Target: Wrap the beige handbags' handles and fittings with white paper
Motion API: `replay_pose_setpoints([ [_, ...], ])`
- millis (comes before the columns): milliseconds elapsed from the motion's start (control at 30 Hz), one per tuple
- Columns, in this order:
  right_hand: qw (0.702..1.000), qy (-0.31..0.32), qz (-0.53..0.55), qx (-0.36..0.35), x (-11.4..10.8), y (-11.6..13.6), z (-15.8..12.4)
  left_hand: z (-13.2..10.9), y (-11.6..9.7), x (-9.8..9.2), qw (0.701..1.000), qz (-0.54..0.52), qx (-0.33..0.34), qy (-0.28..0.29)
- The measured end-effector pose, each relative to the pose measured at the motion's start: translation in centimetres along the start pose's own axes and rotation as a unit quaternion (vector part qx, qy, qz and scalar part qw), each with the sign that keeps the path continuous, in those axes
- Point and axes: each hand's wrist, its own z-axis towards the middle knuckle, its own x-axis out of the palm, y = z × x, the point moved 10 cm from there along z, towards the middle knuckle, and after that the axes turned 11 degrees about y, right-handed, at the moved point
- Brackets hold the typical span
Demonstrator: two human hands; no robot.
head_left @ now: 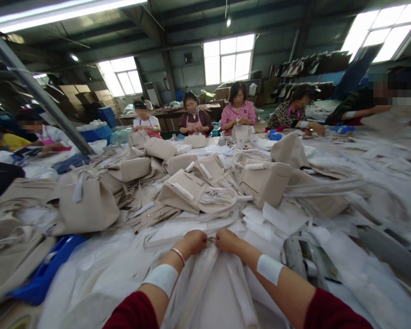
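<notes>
My left hand [194,242] and my right hand [228,240] meet at the middle front, fingers closed in a pinch. Between them is the upper end of a bag strap [205,265] covered in thin translucent wrapping. The small part right at my fingertips is mostly hidden. Below my forearms lies a beige handbag [221,297] with a narrow white wrapped strip [241,292] along it. White wrapping sheets [102,269] spread around both arms. Just beyond my hands, another beige handbag [183,189] lies on its side, its handles wrapped.
Beige handbags [89,201] are heaped across the table. A blue tape dispenser [48,269] stands at left; a grey device [304,258] lies at right, partly under wrapping. Several co-workers sit opposite, one in a checked shirt [239,114]. A slanted metal post [48,100] rises at left.
</notes>
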Motion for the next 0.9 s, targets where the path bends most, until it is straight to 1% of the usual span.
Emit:
replay_pose_setpoints([
  [133, 1.0, -0.013, -0.021, 0.014, 0.0, 0.0, 0.5, 0.1, -0.3, -0.3, 0.999, 0.012, -0.045, -0.009],
  [233, 0.999, -0.027, -0.03, 0.019, -0.2, -0.2, 0.5, -0.3, -0.2, -1.3, 0.996, 0.001, -0.081, -0.042],
  [300, 0.999, -0.036, -0.028, 0.021, -0.2, -0.6, 0.4, -1.3, 0.2, -2.1, 0.991, -0.012, -0.101, -0.081],
  [367, 0.999, -0.042, -0.017, 0.028, 0.0, -1.4, 0.2, -2.9, 0.8, -2.7, 0.985, -0.032, -0.116, -0.123],
  [400, 0.999, -0.043, -0.01, 0.031, 0.2, -1.8, 0.1, -3.9, 1.2, -2.7, 0.982, -0.043, -0.121, -0.138],
  [467, 0.998, -0.044, 0.006, 0.035, 0.6, -2.6, -0.2, -6.3, 1.8, -1.8, 0.979, -0.067, -0.123, -0.146],
  [567, 0.998, -0.043, 0.032, 0.03, 0.9, -3.0, -0.7, -10.3, 1.9, 1.2, 0.983, -0.1, -0.106, -0.109],
  [633, 0.997, -0.045, 0.051, 0.026, 0.5, -2.9, -1.2, -13.0, 1.6, 3.2, 0.984, -0.113, -0.098, -0.093],
  [700, 0.996, -0.056, 0.072, 0.024, -0.4, -2.6, -2.1, -15.2, 1.5, 4.6, 0.983, -0.121, -0.1, -0.09],
  [767, 0.992, -0.077, 0.098, 0.019, -1.4, -1.9, -3.6, -16.6, 1.5, 5.3, 0.981, -0.128, -0.111, -0.093],
  [800, 0.99, -0.086, 0.113, 0.013, -1.7, -1.4, -4.6, -17.1, 1.5, 5.3, 0.979, -0.132, -0.12, -0.097],
  [867, 0.985, -0.082, 0.15, -0.008, -1.4, 0.3, -7.0, -17.7, 1.4, 4.9, 0.974, -0.137, -0.143, -0.11],
  [900, 0.983, -0.065, 0.17, -0.02, -0.6, 1.3, -8.2, -18.0, 1.1, 4.5, 0.971, -0.143, -0.151, -0.12],
])
